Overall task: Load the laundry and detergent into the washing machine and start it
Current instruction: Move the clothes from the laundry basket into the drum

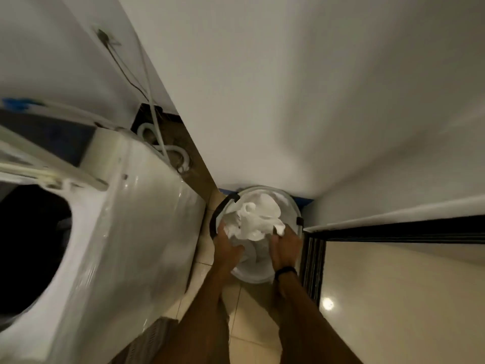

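A white laundry basket (295, 208) with black handles stands on the floor against the wall, right of the washing machine. Crumpled white laundry (256, 219) fills it. My left hand (225, 246) grips the bundle's left side and my right hand (286, 245), with a black band on its wrist, grips its right side. The white top-loading washing machine (126, 232) is at the left, lid up, with its dark drum opening (29, 245) showing.
White hoses and a cable (157, 143) run down behind the machine. A dark door frame (312, 264) stands right of the basket. Beige floor tiles (249, 324) lie under my arms. White walls close in ahead and to the right.
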A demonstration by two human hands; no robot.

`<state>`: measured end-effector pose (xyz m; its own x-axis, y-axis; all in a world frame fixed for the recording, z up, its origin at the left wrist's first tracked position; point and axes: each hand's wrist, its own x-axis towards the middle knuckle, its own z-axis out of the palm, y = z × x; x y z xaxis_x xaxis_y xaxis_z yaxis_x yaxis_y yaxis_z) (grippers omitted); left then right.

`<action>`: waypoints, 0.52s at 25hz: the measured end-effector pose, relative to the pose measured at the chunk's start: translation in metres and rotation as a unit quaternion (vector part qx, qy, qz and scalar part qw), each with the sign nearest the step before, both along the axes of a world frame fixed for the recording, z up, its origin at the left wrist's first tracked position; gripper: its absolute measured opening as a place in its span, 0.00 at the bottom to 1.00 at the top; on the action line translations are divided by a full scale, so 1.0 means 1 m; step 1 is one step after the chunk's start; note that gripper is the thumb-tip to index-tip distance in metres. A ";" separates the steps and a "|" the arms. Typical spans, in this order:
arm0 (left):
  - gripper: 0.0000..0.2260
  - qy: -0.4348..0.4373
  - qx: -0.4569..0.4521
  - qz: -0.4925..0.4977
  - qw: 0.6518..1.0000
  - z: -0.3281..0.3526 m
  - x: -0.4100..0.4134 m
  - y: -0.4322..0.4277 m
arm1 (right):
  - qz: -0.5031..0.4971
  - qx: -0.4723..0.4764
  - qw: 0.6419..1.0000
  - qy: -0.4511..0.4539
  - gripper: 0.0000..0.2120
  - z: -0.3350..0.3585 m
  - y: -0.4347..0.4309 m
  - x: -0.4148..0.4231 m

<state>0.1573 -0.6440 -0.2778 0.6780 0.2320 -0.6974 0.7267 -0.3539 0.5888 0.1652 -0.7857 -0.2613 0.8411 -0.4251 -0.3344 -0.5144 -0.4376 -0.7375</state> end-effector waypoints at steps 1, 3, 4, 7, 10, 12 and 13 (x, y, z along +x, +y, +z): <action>0.42 -0.007 0.012 -0.044 0.999 0.034 0.005 0.002 | 0.007 -0.002 1.000 -0.009 0.09 0.047 0.003 0.004; 0.50 -0.015 0.016 -0.081 0.997 0.098 0.006 0.003 | 0.035 -0.015 0.999 -0.023 0.09 0.142 0.013 0.010; 0.53 -0.023 0.024 -0.090 0.995 0.120 0.003 0.003 | 0.049 -0.013 0.998 -0.042 0.09 0.184 0.020 0.012; 0.52 -0.083 0.019 -0.076 0.993 0.165 -0.006 0.005 | 0.035 0.092 0.990 -0.104 0.13 0.287 0.034 0.015; 0.19 -0.152 -0.044 0.035 0.987 0.217 -0.006 0.016 | 0.005 0.163 0.969 -0.183 0.17 0.349 0.036 0.015; 0.10 -0.158 -0.148 0.126 0.968 0.261 0.000 0.024 | 0.026 0.131 0.966 -0.223 0.23 0.370 0.035 0.013; 0.14 -0.132 -0.202 0.192 0.951 0.281 0.003 0.029 | 0.038 0.104 0.969 -0.222 0.22 0.374 0.036 0.011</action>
